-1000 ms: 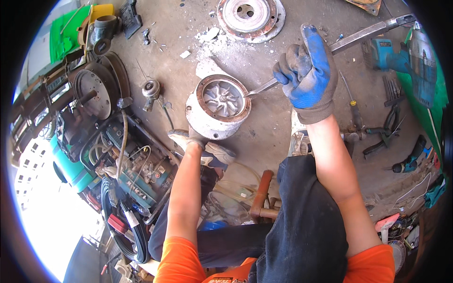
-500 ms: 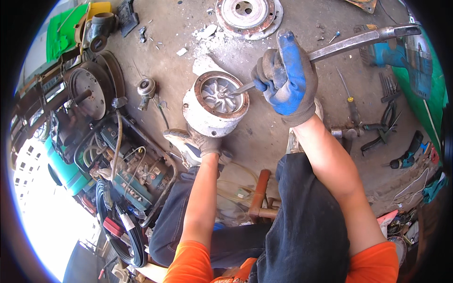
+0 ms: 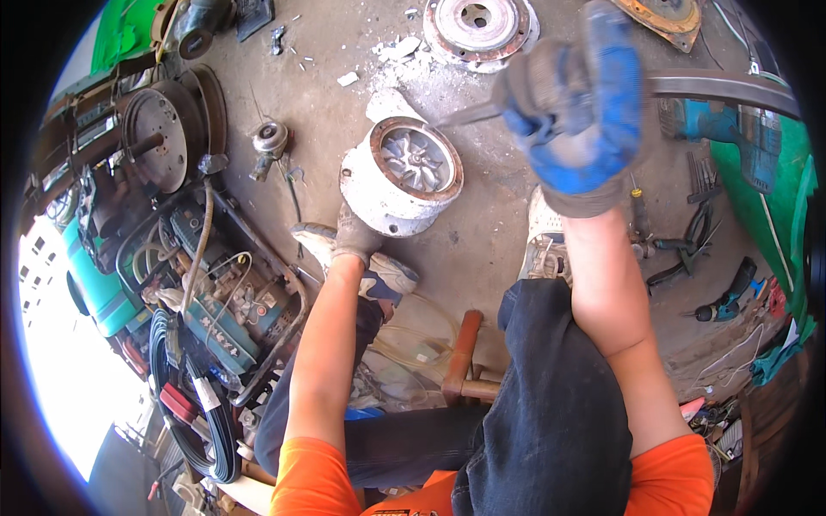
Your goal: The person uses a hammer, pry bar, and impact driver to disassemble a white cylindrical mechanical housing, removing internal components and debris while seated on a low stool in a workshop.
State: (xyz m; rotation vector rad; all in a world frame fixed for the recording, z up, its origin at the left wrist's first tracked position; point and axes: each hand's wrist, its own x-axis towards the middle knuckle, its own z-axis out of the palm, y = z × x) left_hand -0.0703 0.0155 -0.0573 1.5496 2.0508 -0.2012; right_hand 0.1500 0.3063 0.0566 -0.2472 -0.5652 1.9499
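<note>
A round white pump housing (image 3: 387,202) with a rusty rim stands tilted on the ground ahead of me. Inside its open mouth sits a silvery vaned impeller (image 3: 419,161). My left hand (image 3: 357,234), in a dark glove, holds the housing at its lower left side; its fingers are partly hidden there. Raised to the right of the housing, my right hand (image 3: 572,125) wears a blue and grey glove and is closed round a long steel pry bar (image 3: 714,89). The bar's tapered tip is close to the housing's upper right rim; contact cannot be made out. Motion blurs this hand.
A round flanged cover (image 3: 477,21) lies beyond the housing among white flakes. An engine (image 3: 228,301) and a rusty wheel (image 3: 159,142) stand at left. On the right are a blue power tool (image 3: 723,125), pliers (image 3: 693,245) and a cordless drill (image 3: 727,297). An orange-brown metal frame (image 3: 462,357) lies between my legs.
My right hand has lifted up and to the right, drawing the bar's tip out of the housing's mouth. The housing has tilted slightly in my left hand, and the view has shifted.
</note>
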